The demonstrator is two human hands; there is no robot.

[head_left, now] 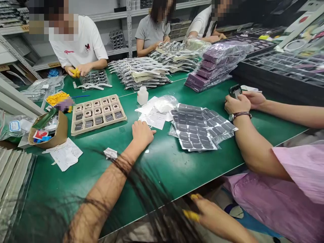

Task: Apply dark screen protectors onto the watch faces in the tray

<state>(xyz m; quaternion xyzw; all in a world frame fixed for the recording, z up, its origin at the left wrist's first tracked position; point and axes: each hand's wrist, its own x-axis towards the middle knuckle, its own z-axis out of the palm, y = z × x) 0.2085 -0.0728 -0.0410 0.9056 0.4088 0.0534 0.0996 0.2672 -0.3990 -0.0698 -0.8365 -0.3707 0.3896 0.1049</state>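
My left hand [142, 135] rests on the green table, palm down, with its fingers curled under and its thumb out to the right. White paper slips [155, 118] lie just beyond it; what its fingers hold, if anything, is hidden. My right hand [206, 210] is low, beyond the table's front edge, with yellow finger cots on its spread fingertips and nothing visible between them. Left of my left hand sits a beige tray [124, 118] of watch cases, some with dark square faces. To its right are sheets of dark grey rounded-square pieces [193, 130].
A white bottle [142, 96] stands behind the papers. A cardboard box [59, 130] of small items is at left. Bagged straps [141, 72] and purple packs [210, 67] are stacked farther back. A neighbour in pink holds a phone [236, 91]; other people sit opposite. Loose hair crosses the view.
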